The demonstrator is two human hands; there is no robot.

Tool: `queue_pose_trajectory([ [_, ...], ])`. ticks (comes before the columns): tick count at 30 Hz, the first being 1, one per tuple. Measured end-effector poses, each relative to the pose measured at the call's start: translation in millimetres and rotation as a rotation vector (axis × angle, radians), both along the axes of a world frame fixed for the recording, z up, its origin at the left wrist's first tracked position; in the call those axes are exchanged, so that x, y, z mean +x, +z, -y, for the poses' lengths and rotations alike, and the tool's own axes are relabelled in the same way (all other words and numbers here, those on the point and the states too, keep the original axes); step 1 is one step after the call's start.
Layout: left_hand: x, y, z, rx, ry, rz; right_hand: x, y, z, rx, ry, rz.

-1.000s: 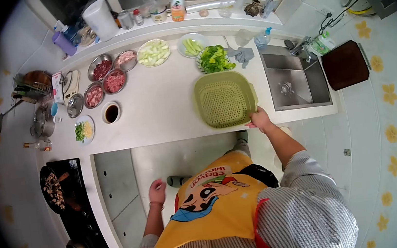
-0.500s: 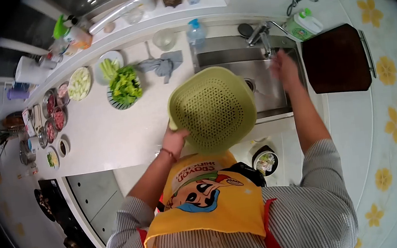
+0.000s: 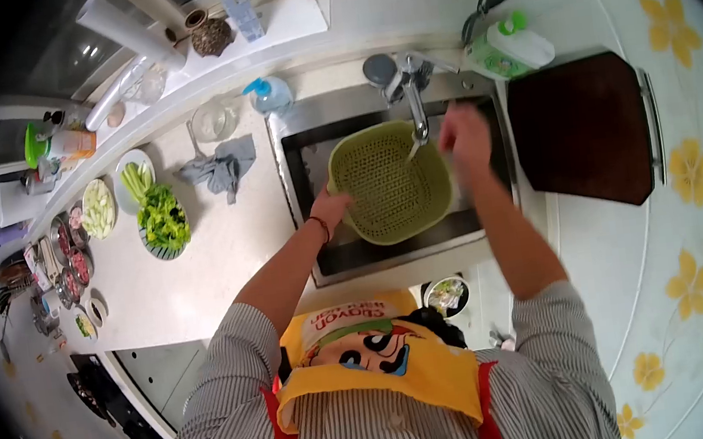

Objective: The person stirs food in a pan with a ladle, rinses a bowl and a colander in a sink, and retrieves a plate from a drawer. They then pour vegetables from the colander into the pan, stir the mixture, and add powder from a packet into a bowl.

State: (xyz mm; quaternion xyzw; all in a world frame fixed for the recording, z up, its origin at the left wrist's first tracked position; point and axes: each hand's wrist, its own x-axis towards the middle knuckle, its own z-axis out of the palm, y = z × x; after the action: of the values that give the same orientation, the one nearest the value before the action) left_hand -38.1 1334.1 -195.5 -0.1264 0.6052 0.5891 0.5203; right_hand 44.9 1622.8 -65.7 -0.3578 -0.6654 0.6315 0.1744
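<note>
A green plastic colander point(image 3: 388, 182) sits tilted in the steel sink point(image 3: 320, 249), under the faucet point(image 3: 414, 100). My left hand point(image 3: 331, 211) grips the colander's left rim. My right hand point(image 3: 463, 135) is at its right rim, just right of the faucet spout; it looks blurred and I cannot tell whether it holds the rim. A thin stream seems to fall from the spout into the colander.
A dark cutting board point(image 3: 584, 128) lies right of the sink. A grey cloth point(image 3: 220, 167), a plate of leafy greens point(image 3: 163, 222) and several bowls of chopped food point(image 3: 78, 251) stand on the white counter to the left. A green soap bottle point(image 3: 510, 47) is behind the sink.
The colander went from the counter, lifted over the sink edge, down into the sink under the faucet. My right hand moved from the faucet handle area to the colander's right side.
</note>
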Motion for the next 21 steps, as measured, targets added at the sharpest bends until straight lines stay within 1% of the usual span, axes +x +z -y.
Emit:
queue_pose_trajectory([
  [1,-6,10,-14,0.012,0.010,-0.002,17,-19,20,-0.160,-0.017,0.005],
  [2,-10,26,-24,-0.055,-0.004,0.082,29,-46,24,-0.140,0.164,0.342],
  [3,-12,33,-32,-0.127,-0.019,0.170,37,-76,25,0.076,0.383,0.462],
  [4,-11,16,-36,-0.131,-0.013,0.177,42,-104,26,0.291,0.598,0.574],
  [5,-9,-11,-39,-0.135,-0.067,0.244,34,-131,19,0.287,0.604,0.575],
  [6,-8,-29,-42,-0.140,-0.122,0.311,19,-159,8,0.261,0.477,0.705],
  [7,-5,-33,-46,-0.147,-0.119,0.315,11,-186,1,0.234,0.348,0.832],
  [8,1,-35,-52,-0.171,-0.171,0.292,11,-218,0,0.228,0.355,0.832],
  [9,5,-36,-56,-0.197,-0.225,0.268,12,-250,0,0.194,0.222,0.789],
  [10,6,-29,-60,-0.207,-0.226,0.269,11,-268,3,0.159,0.085,0.747],
  [11,3,-17,-65,-0.214,-0.225,0.257,5,-268,14,0.151,0.083,0.747],
  [12,-1,-10,-66,-0.219,-0.222,0.244,-4,-261,34,0.195,0.195,0.652],
  [13,-2,-21,-64,-0.224,-0.220,0.243,-13,-250,52,0.240,0.309,0.553],
  [15,-2,-56,-55,-0.228,-0.408,0.004,-17,-215,80,-0.517,0.508,0.527],
  [16,-3,-55,-54,-0.231,-0.404,0.013,-9,-217,79,-0.523,0.512,0.534],
  [18,-3,-49,-54,-0.191,-0.330,-0.123,24,-229,63,-0.609,0.849,0.858],
  [20,-9,-49,-55,-0.197,-0.339,-0.168,40,-218,22,0.258,1.220,0.992],
  [21,-9,-50,-53,-0.208,-0.353,-0.210,48,-237,1,0.226,1.001,0.897],
])
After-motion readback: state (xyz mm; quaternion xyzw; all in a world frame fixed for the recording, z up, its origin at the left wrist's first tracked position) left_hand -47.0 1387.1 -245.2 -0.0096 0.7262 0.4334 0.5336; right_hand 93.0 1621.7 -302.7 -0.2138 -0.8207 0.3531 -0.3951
